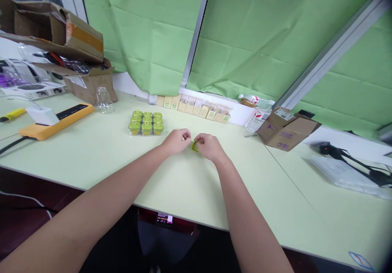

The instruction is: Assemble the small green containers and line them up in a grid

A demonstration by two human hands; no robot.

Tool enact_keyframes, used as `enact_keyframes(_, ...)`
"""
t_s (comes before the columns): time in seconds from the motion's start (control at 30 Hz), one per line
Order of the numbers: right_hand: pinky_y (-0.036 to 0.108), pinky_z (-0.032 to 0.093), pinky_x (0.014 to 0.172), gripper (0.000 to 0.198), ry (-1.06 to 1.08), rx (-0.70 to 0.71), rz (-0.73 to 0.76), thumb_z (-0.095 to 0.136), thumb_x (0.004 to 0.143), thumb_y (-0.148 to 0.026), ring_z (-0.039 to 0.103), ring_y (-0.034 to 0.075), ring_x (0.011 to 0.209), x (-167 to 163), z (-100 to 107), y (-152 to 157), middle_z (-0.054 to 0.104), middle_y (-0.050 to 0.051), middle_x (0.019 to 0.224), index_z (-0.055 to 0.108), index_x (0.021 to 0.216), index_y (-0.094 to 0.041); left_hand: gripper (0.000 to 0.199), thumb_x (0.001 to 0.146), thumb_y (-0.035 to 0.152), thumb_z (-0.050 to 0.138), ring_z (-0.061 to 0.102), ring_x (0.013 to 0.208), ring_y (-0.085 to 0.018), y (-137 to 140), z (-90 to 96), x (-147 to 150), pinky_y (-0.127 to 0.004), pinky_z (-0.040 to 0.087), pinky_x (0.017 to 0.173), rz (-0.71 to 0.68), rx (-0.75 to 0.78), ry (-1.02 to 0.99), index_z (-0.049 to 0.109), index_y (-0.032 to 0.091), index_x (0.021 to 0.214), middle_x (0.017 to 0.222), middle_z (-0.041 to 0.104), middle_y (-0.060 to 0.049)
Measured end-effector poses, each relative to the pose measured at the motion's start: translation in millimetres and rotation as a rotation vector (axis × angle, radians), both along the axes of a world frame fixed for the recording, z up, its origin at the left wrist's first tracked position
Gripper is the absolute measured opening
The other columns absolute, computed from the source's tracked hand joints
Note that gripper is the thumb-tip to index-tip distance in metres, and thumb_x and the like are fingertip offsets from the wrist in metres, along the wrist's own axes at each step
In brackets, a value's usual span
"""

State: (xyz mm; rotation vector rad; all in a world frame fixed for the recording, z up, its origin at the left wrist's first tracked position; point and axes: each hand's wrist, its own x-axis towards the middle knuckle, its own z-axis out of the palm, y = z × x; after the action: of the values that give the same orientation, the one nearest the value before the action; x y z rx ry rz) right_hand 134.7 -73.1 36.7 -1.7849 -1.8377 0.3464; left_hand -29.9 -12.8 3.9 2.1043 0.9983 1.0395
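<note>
Green sheets (263, 32): we see them hang creased between slanting pale bars (330, 56).
White wall (127, 83): we see a strip beneath.
Pale tabletop (183, 187): we see a seam at right.

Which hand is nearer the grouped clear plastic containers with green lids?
Left. The left hand is apart from the green-lidded clear containers, on their right; the right hand is farther right.

Single head-worn view; looks forward and down along person's forearms (119, 189), over table (183, 187), toward green cloth (147, 32). Wide framing; left hand (177, 141), right hand (210, 145) at middle distance, near frame centre.
</note>
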Motion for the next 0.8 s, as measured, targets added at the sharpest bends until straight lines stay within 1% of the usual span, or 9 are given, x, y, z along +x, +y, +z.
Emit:
enact_keyframes(0.13, 0.025, 0.043, 0.065, 0.025, -0.097, -0.004, 0.03, 0.055, 0.07, -0.01, 0.061, 0.016, 0.072, 0.8, -3.2, 1.1, 0.07, 0.001, 0.08, 0.072, 0.081, -0.024, 0.019, 0.073, 0.023, 0.058, 0.059, 0.069, -0.016, -6.4, 1.7, -2.7, -0.027, 0.043, 0.064, -0.046, 0.033, 0.133, 0.07, 0.022, 0.087, 0.083, 0.071, -0.002)
enact_keyframes(0.2, 0.027, 0.044, 0.068, 0.024, -0.162, 0.035, 0.013, 0.056, 0.069, -0.011, 0.06, 0.018, 0.075, 2.0, -4.3, 1.8, 0.07, 0.003, 0.083, 0.074, 0.08, -0.023, 0.017, 0.073, 0.021, 0.058, 0.062, 0.076, -0.019, -7.2, 1.0, -2.8, -0.028, 0.045, 0.068, -0.071, 0.044, 0.158, 0.072, 0.022, 0.084, 0.083, 0.072, -0.003)
enact_keyframes(0.27, 0.028, 0.044, 0.069, 0.022, -0.201, 0.061, -0.002, 0.057, 0.069, -0.012, 0.06, 0.019, 0.078, 3.2, -4.2, 1.7, 0.069, 0.005, 0.086, 0.074, 0.078, -0.023, 0.018, 0.075, 0.022, 0.059, 0.063, 0.077, -0.02, -6.0, -0.4, -2.6, -0.028, 0.046, 0.069, -0.068, 0.044, 0.155, 0.073, 0.023, 0.087, 0.086, 0.073, -0.005)
enact_keyframes(0.43, 0.027, 0.043, 0.067, 0.018, -0.148, -0.01, 0.044, 0.06, 0.068, -0.017, 0.059, 0.018, 0.075, 3.3, 0.8, -1.9, 0.068, 0.004, 0.083, 0.073, 0.08, -0.022, 0.024, 0.079, 0.027, 0.061, 0.061, 0.066, -0.016, -1.6, -2.4, -0.7, -0.027, 0.048, 0.068, -0.037, 0.034, 0.055, 0.073, 0.023, 0.099, 0.095, 0.074, -0.005)
enact_keyframes(0.5, 0.027, 0.043, 0.067, 0.017, -0.109, 0.039, 0.023, 0.061, 0.071, -0.023, 0.059, 0.017, 0.075, 1.6, 3.5, -3.1, 0.068, 0.004, 0.086, 0.071, 0.085, -0.021, 0.025, 0.079, 0.027, 0.062, 0.062, 0.065, -0.015, -2.0, -1.3, 0.9, -0.027, 0.048, 0.067, -0.044, 0.003, -0.001, 0.071, 0.023, 0.102, 0.094, 0.074, -0.004)
enact_keyframes(0.57, 0.027, 0.044, 0.068, 0.022, -0.059, 0.127, 0.0, 0.062, 0.073, -0.029, 0.058, 0.016, 0.075, -0.7, 5.3, -3.7, 0.068, 0.004, 0.092, 0.068, 0.092, -0.021, 0.027, 0.079, 0.027, 0.062, 0.063, 0.066, -0.014, -3.6, 0.3, 2.9, -0.026, 0.048, 0.067, -0.061, -0.045, -0.076, 0.068, 0.022, 0.105, 0.092, 0.074, -0.004)
enact_keyframes(0.63, 0.027, 0.045, 0.067, 0.023, 0.0, 0.192, 0.027, 0.062, 0.075, -0.031, 0.058, 0.015, 0.073, -3.0, 6.0, -3.7, 0.068, 0.002, 0.094, 0.066, 0.096, -0.022, 0.027, 0.08, 0.027, 0.062, 0.065, 0.069, -0.014, -4.9, 1.8, 5.0, -0.025, 0.049, 0.069, -0.092, -0.092, -0.17, 0.064, 0.022, 0.107, 0.09, 0.073, -0.004)
enact_keyframes(0.73, 0.025, 0.045, 0.067, 0.015, 0.066, 0.222, 0.099, 0.059, 0.079, -0.028, 0.057, 0.013, 0.069, -4.9, 6.2, -3.0, 0.069, -0.001, 0.087, 0.067, 0.091, -0.023, 0.03, 0.081, 0.031, 0.063, 0.065, 0.07, -0.013, -4.9, 2.8, 7.8, -0.024, 0.049, 0.07, -0.12, -0.141, -0.272, 0.06, 0.021, 0.11, 0.088, 0.073, -0.003)
enact_keyframes(0.8, 0.026, 0.046, 0.068, 0.014, 0.095, 0.233, 0.099, 0.058, 0.082, -0.029, 0.059, 0.013, 0.069, -4.5, 6.8, -2.5, 0.069, 0.0, 0.083, 0.068, 0.088, -0.023, 0.034, 0.082, 0.036, 0.063, 0.063, 0.067, -0.012, -4.5, 3.0, 8.7, -0.024, 0.048, 0.068, -0.107, -0.154, -0.286, 0.058, 0.021, 0.112, 0.088, 0.073, -0.003)
